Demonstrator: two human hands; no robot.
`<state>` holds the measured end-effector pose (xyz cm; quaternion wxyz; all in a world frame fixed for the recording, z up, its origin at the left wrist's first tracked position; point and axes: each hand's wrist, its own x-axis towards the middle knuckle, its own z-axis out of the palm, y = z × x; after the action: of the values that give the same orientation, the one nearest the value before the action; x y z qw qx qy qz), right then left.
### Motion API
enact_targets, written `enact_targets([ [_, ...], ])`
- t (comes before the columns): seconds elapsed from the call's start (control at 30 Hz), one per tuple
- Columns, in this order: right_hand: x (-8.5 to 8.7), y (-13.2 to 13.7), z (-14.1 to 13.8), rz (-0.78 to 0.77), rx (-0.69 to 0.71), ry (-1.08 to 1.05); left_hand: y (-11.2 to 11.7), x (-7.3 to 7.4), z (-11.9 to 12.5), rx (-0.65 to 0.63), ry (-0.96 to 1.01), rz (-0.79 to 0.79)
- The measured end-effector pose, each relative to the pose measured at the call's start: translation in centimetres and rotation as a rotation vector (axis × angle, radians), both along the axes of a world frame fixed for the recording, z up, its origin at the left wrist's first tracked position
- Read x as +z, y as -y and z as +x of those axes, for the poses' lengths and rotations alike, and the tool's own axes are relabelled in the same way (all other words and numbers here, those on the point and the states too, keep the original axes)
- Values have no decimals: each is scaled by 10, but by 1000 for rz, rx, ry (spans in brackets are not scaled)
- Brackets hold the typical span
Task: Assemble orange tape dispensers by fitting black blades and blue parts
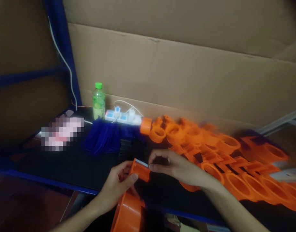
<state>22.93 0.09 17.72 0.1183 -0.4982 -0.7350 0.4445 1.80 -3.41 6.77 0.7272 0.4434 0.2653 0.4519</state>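
My left hand [117,187] grips an orange plastic ring-shaped part [132,199] at the table's front edge, thumb on its upper end. My right hand [173,166] pinches a thin toothed metal strip [141,162] at the top of that same part, fingers curled. A large heap of the same orange parts [230,154] lies to the right of my hands. A pile of small dark blue pieces [103,137] lies just behind my left hand.
A green-capped drink bottle [98,101] and a white power strip [122,117] stand at the back against a cardboard wall [186,74]. A blurred pink object [62,132] lies at the left. The black tabletop [66,164] has a blue edge.
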Motion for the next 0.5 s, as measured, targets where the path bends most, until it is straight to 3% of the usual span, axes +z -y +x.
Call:
enact_targets([
  [0.17,-3,-7,-3,142,-63,24,1,1,-4,59,17,-12],
  [0.33,-24,-5,-6,402,-100,199,2,4,-9,305,73,-54],
  [0.5,-39,1,-9,566,-51,428,0,6,-9,325,93,-77],
])
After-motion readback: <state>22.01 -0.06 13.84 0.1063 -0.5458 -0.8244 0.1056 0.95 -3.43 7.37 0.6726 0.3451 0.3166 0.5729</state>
